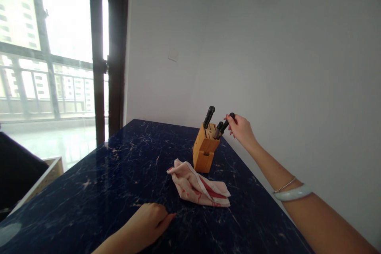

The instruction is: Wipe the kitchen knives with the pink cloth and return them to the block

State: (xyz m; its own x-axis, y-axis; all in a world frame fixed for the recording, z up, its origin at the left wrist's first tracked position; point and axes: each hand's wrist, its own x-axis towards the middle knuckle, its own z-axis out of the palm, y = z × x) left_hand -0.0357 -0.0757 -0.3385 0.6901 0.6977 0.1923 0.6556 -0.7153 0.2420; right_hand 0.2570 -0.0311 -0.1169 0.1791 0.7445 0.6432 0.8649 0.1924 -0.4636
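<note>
A wooden knife block (204, 149) stands on the dark blue marbled table (119, 174) near the white wall. Three black knife handles stick out of its top. My right hand (241, 130) reaches to the block and pinches the end of the rightmost knife handle (226, 123), which still sits in its slot. A taller handle (208, 116) stands free to the left. My left hand (149, 222) rests palm down on the table near the front, fingers flat, holding nothing. A crumpled pink and red cloth (199, 185) lies between that hand and the block.
The white wall runs close along the table's right side. At the left are a tall window with a dark frame (102, 55) and a balcony railing beyond it. A dark chair or box (18, 170) sits low at the left edge.
</note>
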